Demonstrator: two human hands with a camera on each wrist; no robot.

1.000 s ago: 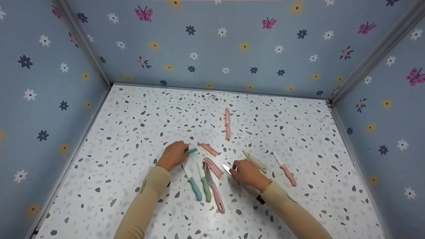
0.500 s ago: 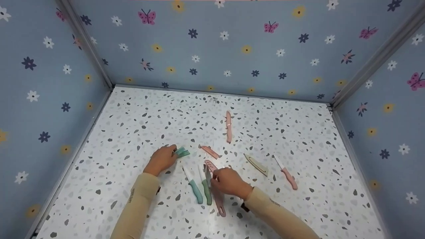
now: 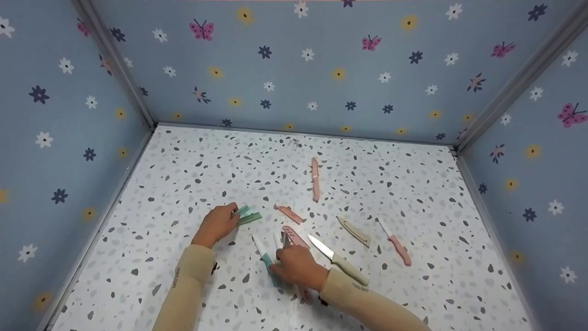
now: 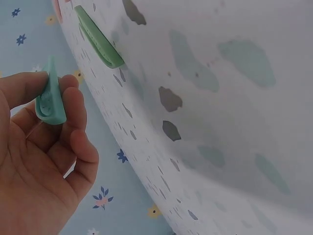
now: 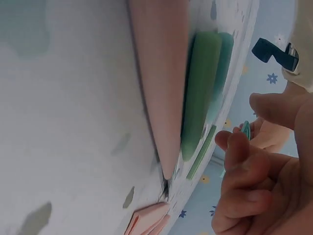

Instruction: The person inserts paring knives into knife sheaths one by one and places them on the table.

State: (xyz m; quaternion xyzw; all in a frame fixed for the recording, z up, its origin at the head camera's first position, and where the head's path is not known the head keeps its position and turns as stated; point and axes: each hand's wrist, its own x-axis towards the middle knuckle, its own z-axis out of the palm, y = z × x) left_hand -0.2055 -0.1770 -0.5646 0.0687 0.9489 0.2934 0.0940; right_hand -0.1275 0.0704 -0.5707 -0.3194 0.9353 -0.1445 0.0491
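Observation:
My left hand (image 3: pixel 218 225) pinches a teal knife sheath (image 4: pixel 51 100) between thumb and fingers. A green knife sheath (image 4: pixel 100 39) lies on the table just beyond it. My right hand (image 3: pixel 298 266) is over the row of knives, its fingers loosely bent and nothing between them in the right wrist view. Below it lie a pink-handled knife (image 5: pixel 161 88), a green-handled knife (image 5: pixel 201 88) and a teal-handled knife (image 3: pixel 266 259). In the head view the hand hides most of the green and pink handles. Right of it rests a cream-handled knife (image 3: pixel 349 269).
Ahead of the knives lie a wide pink sheath (image 3: pixel 295 236) and a narrower pink sheath (image 3: pixel 289 214). To the right are a cream sheath (image 3: pixel 353 231) and a small pink-handled knife (image 3: pixel 399 249). A sheathed pink knife (image 3: pixel 315 181) lies farther back. Flowered walls enclose the speckled table (image 3: pixel 183 165).
My right hand has moved left from the cream-handled knife, which now lies uncovered, to above the other knives. My left hand has drawn left with the teal sheath, leaving the green sheath in view.

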